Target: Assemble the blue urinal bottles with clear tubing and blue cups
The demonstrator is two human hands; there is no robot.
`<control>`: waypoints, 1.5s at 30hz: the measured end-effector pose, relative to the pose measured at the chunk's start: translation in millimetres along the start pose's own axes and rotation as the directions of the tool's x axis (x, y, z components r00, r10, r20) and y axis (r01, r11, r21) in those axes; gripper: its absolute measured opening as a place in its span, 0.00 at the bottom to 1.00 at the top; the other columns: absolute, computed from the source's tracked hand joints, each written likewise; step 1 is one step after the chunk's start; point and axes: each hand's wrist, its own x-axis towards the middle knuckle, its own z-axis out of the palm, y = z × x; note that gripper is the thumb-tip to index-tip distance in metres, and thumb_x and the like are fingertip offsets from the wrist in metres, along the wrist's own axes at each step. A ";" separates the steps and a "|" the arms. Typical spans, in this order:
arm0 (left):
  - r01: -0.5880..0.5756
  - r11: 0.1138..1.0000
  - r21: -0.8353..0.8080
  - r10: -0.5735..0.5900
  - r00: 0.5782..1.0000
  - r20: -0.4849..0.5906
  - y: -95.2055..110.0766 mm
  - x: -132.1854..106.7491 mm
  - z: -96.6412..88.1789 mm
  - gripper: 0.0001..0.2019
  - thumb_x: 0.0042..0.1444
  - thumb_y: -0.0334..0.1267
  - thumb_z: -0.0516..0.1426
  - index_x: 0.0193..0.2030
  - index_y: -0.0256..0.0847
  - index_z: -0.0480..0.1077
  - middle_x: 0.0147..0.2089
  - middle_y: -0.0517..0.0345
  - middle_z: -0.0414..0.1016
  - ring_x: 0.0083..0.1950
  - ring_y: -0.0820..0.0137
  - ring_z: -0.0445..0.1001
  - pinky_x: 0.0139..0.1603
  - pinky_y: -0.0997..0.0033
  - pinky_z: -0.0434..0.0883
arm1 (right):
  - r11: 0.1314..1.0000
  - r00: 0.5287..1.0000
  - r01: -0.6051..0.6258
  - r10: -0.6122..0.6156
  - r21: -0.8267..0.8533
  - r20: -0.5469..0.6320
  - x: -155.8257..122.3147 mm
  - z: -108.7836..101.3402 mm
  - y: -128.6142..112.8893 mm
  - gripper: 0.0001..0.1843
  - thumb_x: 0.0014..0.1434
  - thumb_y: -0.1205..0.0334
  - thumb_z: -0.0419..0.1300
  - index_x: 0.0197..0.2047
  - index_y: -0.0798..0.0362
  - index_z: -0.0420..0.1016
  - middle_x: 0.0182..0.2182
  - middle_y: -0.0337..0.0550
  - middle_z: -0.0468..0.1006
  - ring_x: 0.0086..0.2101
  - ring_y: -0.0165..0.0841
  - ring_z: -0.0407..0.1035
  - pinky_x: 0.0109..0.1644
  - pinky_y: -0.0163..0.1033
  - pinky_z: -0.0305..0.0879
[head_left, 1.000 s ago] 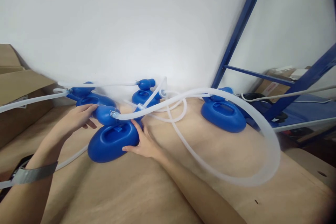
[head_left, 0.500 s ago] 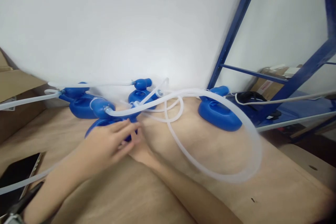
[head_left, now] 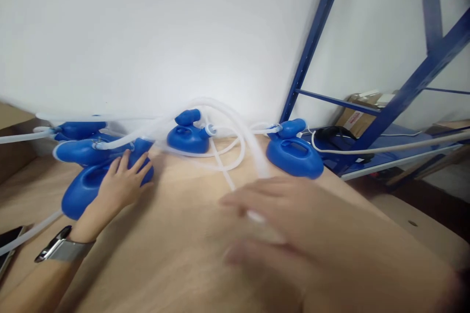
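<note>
My left hand (head_left: pixel 123 178) rests with spread fingers on a blue plastic urinal bottle (head_left: pixel 79 193), which has a moulded handle and a wide blue head. From that head a translucent white hose (head_left: pixel 220 107) arches up and over to the right. My right hand (head_left: pixel 271 215), smeared by motion, is above the table at right of centre. The hose runs down behind its fingers, and a pale piece shows between fingers and thumb, so the hose appears gripped there.
More blue bottles stand along the wall: one behind left (head_left: pixel 81 129), a middle bottle (head_left: pixel 187 139) and a right bottle (head_left: pixel 295 156). Loops of hose lie between them. A blue metal rack (head_left: pixel 312 44) rises at right. A dark flat device (head_left: pixel 9 244) lies at the left edge.
My hands have parted: the right has moved right and nearer the camera, the left now lies flat on the bottle. The big hose loop at right has changed shape. The view has shifted.
</note>
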 end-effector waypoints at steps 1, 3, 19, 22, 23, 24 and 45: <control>0.034 0.999 -0.010 -0.034 0.999 -0.030 -2.6 -0.4 0.8 0.24 0.66 0.40 0.53 0.66 0.38 0.71 0.76 0.42 0.59 0.78 0.29 0.41 0.69 0.29 0.56 | 0.996 0.996 -0.088 0.088 -0.010 -0.001 -8.3 -9.0 12.7 0.16 0.65 0.43 0.62 0.48 0.39 0.84 0.38 0.37 0.87 0.35 0.37 0.81 0.41 0.39 0.75; 0.093 0.995 -0.035 -0.096 0.991 -0.092 -7.3 -0.1 3.3 0.24 0.69 0.40 0.50 0.69 0.42 0.66 0.77 0.47 0.57 0.79 0.31 0.41 0.69 0.26 0.55 | 0.953 0.953 -0.302 0.302 -0.023 -0.002 -12.8 -17.0 48.0 0.26 0.65 0.40 0.60 0.61 0.41 0.77 0.40 0.42 0.86 0.33 0.38 0.80 0.39 0.41 0.74; -0.157 0.964 -0.213 0.134 0.984 -0.119 41.9 6.9 -5.4 0.21 0.69 0.44 0.49 0.62 0.38 0.72 0.61 0.38 0.77 0.64 0.43 0.72 0.61 0.39 0.72 | 0.631 0.959 -0.084 0.260 0.772 -0.109 19.9 29.8 236.0 0.28 0.55 0.33 0.66 0.35 0.52 0.75 0.20 0.36 0.69 0.21 0.31 0.64 0.26 0.38 0.62; -0.492 0.832 -0.257 0.415 0.859 -0.301 111.1 8.7 -30.3 0.23 0.69 0.36 0.50 0.70 0.46 0.65 0.69 0.43 0.70 0.68 0.54 0.70 0.64 0.52 0.72 | 0.832 0.697 -0.208 0.495 0.515 -0.519 12.6 18.2 260.6 0.31 0.54 0.42 0.69 0.56 0.50 0.75 0.42 0.50 0.80 0.45 0.43 0.75 0.44 0.47 0.73; -0.627 0.752 -0.205 0.529 0.759 -0.380 135.8 11.1 -37.4 0.24 0.69 0.35 0.50 0.70 0.49 0.64 0.69 0.44 0.69 0.70 0.54 0.67 0.65 0.51 0.70 | 0.871 0.601 -0.295 0.489 0.392 -0.632 14.3 18.4 268.0 0.34 0.55 0.44 0.68 0.61 0.50 0.73 0.51 0.54 0.78 0.54 0.46 0.72 0.53 0.51 0.72; -0.725 0.673 -0.145 0.616 0.658 -0.434 159.2 15.2 -42.9 0.26 0.68 0.34 0.51 0.72 0.54 0.62 0.69 0.45 0.69 0.72 0.53 0.65 0.68 0.48 0.68 | 0.872 0.530 -0.391 0.475 0.295 -0.702 16.6 20.2 275.1 0.37 0.57 0.44 0.66 0.66 0.51 0.70 0.58 0.57 0.74 0.60 0.49 0.67 0.60 0.54 0.67; 0.483 0.680 -0.553 -0.078 0.796 0.600 179.1 114.1 -93.0 0.24 0.66 0.54 0.50 0.43 0.35 0.77 0.26 0.48 0.81 0.23 0.60 0.79 0.28 0.65 0.74 | 0.775 0.725 -0.600 0.631 0.197 -0.275 27.0 43.2 240.2 0.60 0.49 0.26 0.64 0.75 0.48 0.51 0.58 0.59 0.69 0.54 0.53 0.71 0.61 0.58 0.65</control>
